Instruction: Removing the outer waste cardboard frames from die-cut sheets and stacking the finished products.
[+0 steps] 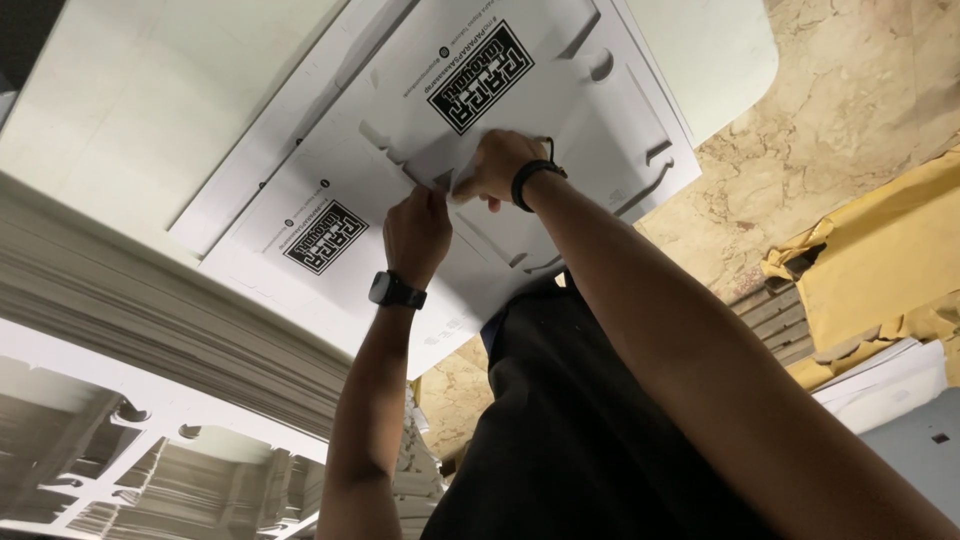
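- Head camera looks at both hands meeting over a white die-cut cardboard sheet that lies flat on a pale table.
- Left hand, with a black watch on its wrist, has its fingertips pinched together on a small flap near the middle of the sheet.
- Right hand, wearing a dark wristband, is curled closed over the same flap from the other side, just beside the left hand; the two nearly touch.
- How much of the flap each hand really grips I cannot tell, since the fingers hide it.
- Black printed blocks sit on the sheet either side of the hands.
- Beside the table stands a thick stack of flat white sheets, edges showing.
- Off to the far side, crumpled brown paper lies on the marble floor.
- Person's dark shirt fills the near part of the view.
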